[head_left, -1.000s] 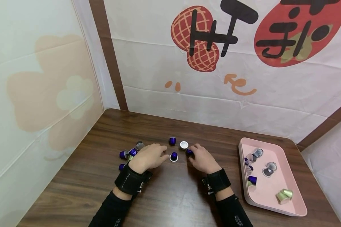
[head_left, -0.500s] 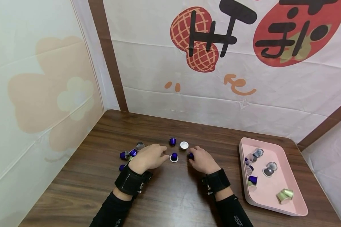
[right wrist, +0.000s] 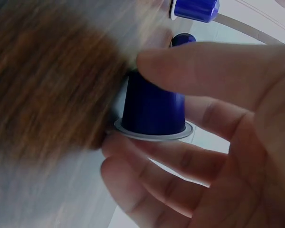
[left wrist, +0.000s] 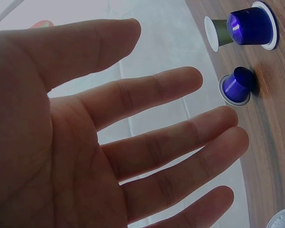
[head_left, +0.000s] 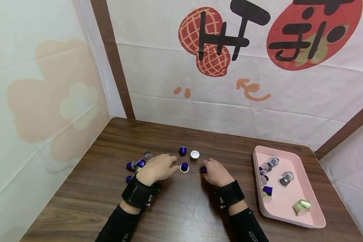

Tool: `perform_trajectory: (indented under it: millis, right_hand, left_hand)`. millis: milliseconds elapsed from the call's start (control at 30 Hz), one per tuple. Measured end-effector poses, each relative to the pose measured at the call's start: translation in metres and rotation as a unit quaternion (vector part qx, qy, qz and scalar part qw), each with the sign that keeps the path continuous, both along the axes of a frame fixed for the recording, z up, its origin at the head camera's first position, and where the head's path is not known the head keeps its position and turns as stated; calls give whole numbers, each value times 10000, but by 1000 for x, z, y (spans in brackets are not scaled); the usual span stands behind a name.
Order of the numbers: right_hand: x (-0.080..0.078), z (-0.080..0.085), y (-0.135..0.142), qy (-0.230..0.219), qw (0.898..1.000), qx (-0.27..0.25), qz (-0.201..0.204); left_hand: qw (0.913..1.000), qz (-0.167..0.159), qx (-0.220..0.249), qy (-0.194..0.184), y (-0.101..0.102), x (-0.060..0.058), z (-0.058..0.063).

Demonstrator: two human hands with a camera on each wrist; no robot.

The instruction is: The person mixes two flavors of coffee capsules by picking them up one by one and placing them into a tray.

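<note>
My right hand (head_left: 217, 172) pinches a blue coffee capsule (right wrist: 154, 108) between thumb and fingers, close over the table. In the right wrist view its silver rim faces the lower fingers and the thumb lies at its narrow end. My left hand (head_left: 158, 168) holds nothing; its fingers are extended and spread in the left wrist view. Between the hands, a blue capsule (head_left: 184, 166) stands on its wide rim. Behind it are another blue capsule (head_left: 183, 151) and a capsule with its white lid (head_left: 195, 155) showing, green-sided in the left wrist view.
Several blue and grey capsules (head_left: 131, 166) lie in a group left of my left hand, partly hidden by it. A pink tray (head_left: 308, 223) at the right holds several blue, grey and green capsules. A printed cloth (head_left: 157, 111) hangs behind the wooden table (head_left: 175, 215).
My right hand has drawn slightly away from the white-lidded capsule with the blue capsule in its fingers, which now shows more at the fingertips. My left hand stays in place.
</note>
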State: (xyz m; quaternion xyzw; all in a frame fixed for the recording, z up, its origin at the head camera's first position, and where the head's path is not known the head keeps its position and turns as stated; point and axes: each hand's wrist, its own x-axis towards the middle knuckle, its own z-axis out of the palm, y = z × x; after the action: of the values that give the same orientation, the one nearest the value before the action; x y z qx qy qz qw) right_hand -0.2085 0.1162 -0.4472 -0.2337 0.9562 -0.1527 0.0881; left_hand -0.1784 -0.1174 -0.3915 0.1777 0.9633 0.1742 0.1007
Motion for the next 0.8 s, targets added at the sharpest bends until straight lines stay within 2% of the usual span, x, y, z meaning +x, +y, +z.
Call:
perform_trajectory:
  millis: [200, 333, 533, 800]
  right_hand:
    - [5, 13, 7, -150, 9996, -231, 82]
    - [12, 25, 18, 31, 9994, -338, -8]
    - [20, 45, 36, 282, 9993, -222, -113]
    - [20, 72, 64, 522, 9985, 74, -167]
  left_hand:
    - [10000, -3, 51, 18, 0, 0, 1]
    - [10000, -18, 71, 25, 0, 0, 1]
    - [10000, -24, 59, 6, 2, 0, 0]
    - [10000, -44, 21, 42, 1, 0, 0]
